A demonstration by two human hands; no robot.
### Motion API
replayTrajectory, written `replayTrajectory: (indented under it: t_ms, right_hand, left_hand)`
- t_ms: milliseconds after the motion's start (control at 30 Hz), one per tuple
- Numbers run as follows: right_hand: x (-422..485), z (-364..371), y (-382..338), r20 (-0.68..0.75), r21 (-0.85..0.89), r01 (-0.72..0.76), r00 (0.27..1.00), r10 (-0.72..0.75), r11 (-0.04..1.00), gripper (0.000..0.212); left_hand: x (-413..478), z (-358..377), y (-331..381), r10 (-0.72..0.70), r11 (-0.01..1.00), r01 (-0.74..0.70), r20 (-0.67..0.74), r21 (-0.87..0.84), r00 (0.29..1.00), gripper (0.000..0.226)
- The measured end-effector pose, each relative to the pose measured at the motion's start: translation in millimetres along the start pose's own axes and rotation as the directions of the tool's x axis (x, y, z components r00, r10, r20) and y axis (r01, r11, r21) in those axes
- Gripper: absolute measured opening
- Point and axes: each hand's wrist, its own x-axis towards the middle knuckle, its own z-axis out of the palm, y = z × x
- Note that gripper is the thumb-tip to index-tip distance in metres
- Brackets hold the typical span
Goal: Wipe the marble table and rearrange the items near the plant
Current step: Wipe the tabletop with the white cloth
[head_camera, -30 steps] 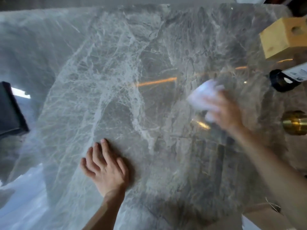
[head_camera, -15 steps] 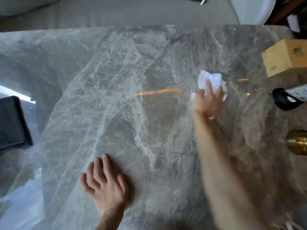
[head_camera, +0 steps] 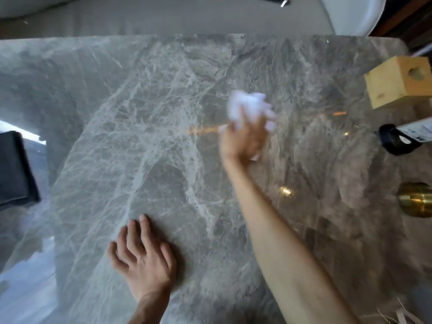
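Observation:
The grey veined marble table point(head_camera: 145, 141) fills most of the view. My right hand point(head_camera: 244, 139) is stretched out over the middle of the far half, closed on a crumpled white tissue point(head_camera: 247, 106) pressed against the marble. My left hand point(head_camera: 142, 258) lies flat on the near part of the table, fingers spread, holding nothing. A few dry plant leaf tips point(head_camera: 402, 314) poke in at the bottom right corner; the plant itself is out of view.
Along the right edge stand a wooden block with a round hole point(head_camera: 397, 83), a black object with a white label point(head_camera: 397, 140) and a brass cylinder point(head_camera: 416, 198). A dark chair point(head_camera: 14, 169) sits left of the table. A grey sofa point(head_camera: 163, 17) lies beyond the far edge.
My right hand carried the tissue from the right side of the table up and then leftward toward the middle. My left hand stayed flat in place.

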Motion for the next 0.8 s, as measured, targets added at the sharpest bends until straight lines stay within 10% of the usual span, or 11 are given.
replayTrajectory:
  t_ms: [33,100,167,200,300,367,467,567,700,733,800]
  right_hand:
    - [-26,2,-20,0.111,0.012,0.25,0.962,-0.25,0.968,0.054]
    - [-63,-13,-8,0.368,0.226,0.736,0.542,-0.755,0.638,0.044]
    - [-38,-39,42,0.375,0.424,0.869,0.086,-0.923,0.254,0.038]
    - [-14,-49,70,0.352,0.431,0.882,0.03,-0.936,0.19,0.046]
    - [32,-59,131,0.351,0.16,0.69,0.629,-0.694,0.706,0.042]
    - [28,-46,122,0.104,-0.103,0.099,0.991,-0.089,0.99,0.047]
    - [-13,-26,47,0.054,-0.062,-0.271,0.96,0.274,0.961,0.057]
    - [-82,-33,19,0.273,0.051,0.281,0.919,-0.284,0.958,0.057]
    - [-93,-86,96,0.448,0.398,0.831,0.192,-0.873,0.387,0.042]
    - [-74,-93,121,0.479,0.388,0.848,0.149,-0.865,0.361,0.04]
    - [-34,-97,156,0.513,0.217,0.768,0.436,-0.739,0.603,0.045]
  left_hand:
    - [0,0,0,-0.006,1.0,0.006,-0.012,0.0,1.0,0.071]
    - [-2,1,-2,0.008,1.0,-0.008,-0.038,0.003,0.999,0.07]
    - [-1,1,-2,0.019,1.0,-0.018,-0.06,0.009,0.998,0.07]
    - [-1,2,-3,0.021,1.0,-0.02,-0.062,0.015,0.998,0.071]
    - [0,1,-2,0.031,0.999,-0.03,-0.04,0.024,0.999,0.072]
    - [0,1,-1,0.018,1.0,-0.017,-0.013,0.023,1.0,0.074]
    - [0,0,0,0.003,1.0,-0.004,0.01,0.02,1.0,0.074]
    - [0,1,1,-0.018,0.999,0.018,0.01,0.028,1.0,0.072]
    - [0,0,0,-0.001,1.0,0.002,-0.014,0.028,1.0,0.071]
    - [0,0,0,0.003,1.0,-0.002,-0.007,0.025,1.0,0.071]
    - [1,-2,3,0.004,1.0,-0.005,0.023,0.021,1.0,0.072]
